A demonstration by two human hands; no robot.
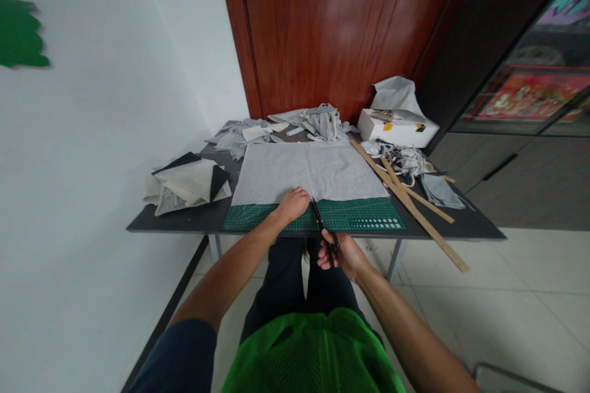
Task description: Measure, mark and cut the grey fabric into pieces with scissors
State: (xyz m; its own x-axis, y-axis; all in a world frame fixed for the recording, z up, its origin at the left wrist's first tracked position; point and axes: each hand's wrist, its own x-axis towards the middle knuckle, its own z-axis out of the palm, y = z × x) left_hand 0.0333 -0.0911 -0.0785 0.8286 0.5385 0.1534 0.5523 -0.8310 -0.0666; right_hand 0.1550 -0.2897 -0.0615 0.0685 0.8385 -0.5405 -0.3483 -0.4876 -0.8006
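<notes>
A light grey piece of fabric (276, 171) lies flat across a green cutting mat (258, 216), with a line running down its middle. My left hand (295, 204) is closed at the fabric's near edge, its fingertips pressed together on the cloth beside that line. Black scissors (318, 216) are in my right hand (338, 250), which is wrapped round their handles just off the table's front edge. The blade tips point away from me and meet the fabric's near edge at the middle line. Whether the blades are apart is too small to tell.
Wooden strips (408, 199) lie crossed at the right, one overhanging the front edge of the dark table (470, 224). Cloth scraps (239, 135) line the back. Folded fabric (187, 183) sits at the left; a white box (396, 129) stands back right. A door (332, 31) is behind.
</notes>
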